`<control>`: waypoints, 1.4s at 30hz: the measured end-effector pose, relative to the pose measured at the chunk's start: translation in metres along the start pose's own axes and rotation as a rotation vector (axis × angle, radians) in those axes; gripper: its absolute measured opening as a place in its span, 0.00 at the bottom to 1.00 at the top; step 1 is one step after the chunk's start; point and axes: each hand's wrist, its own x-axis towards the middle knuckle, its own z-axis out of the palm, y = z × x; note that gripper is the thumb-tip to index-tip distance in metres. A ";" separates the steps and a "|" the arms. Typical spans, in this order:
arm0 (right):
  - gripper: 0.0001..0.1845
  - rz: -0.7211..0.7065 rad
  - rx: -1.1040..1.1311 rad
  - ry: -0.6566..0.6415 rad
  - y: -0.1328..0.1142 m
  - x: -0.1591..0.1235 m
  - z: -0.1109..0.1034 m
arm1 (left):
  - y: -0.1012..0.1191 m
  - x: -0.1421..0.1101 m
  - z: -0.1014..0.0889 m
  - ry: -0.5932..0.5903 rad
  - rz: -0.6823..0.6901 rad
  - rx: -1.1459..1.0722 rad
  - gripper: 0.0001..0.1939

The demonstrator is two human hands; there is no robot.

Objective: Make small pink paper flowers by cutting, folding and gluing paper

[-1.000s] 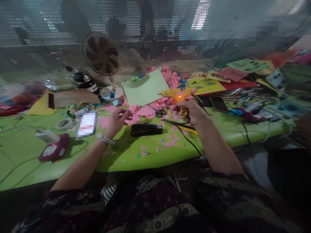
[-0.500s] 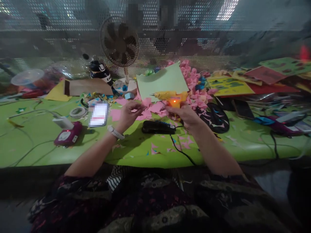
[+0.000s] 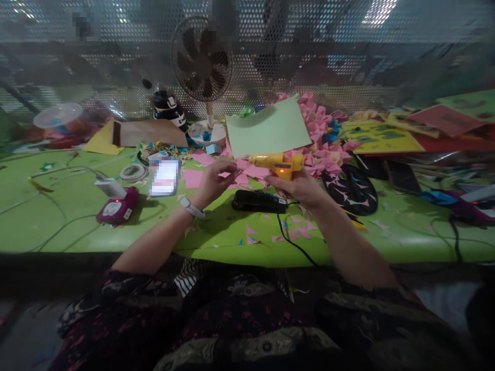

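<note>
My right hand (image 3: 299, 188) is wrapped round the grip of a yellow hot glue gun (image 3: 273, 161), whose orange light is lit. Its nozzle points left, just above the fingertips of my left hand (image 3: 217, 180). The left fingers are pinched together; what lies between them is too small to make out, with pink paper right behind. Cut pink paper pieces (image 3: 196, 179) lie on the table around that hand. Below and between both hands rests a black stapler-shaped object (image 3: 257, 202), with a dark cord running near it.
A phone (image 3: 164, 178), a roll of tape (image 3: 133, 173) and a purple power adapter (image 3: 118, 207) are at left. Behind stand a fan (image 3: 201, 59), a dark bottle (image 3: 169, 109) and a pale green sheet (image 3: 266, 126) before heaped pink paper shapes (image 3: 315, 116). Cords cross the green tabletop (image 3: 216, 247).
The glue gun's nozzle has come down and nearer to my left fingertips. The whole view has shifted a little, so things on the table appear farther right.
</note>
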 end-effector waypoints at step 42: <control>0.22 -0.176 -0.054 -0.078 0.018 0.005 0.008 | -0.002 0.000 0.004 0.227 0.257 0.083 0.13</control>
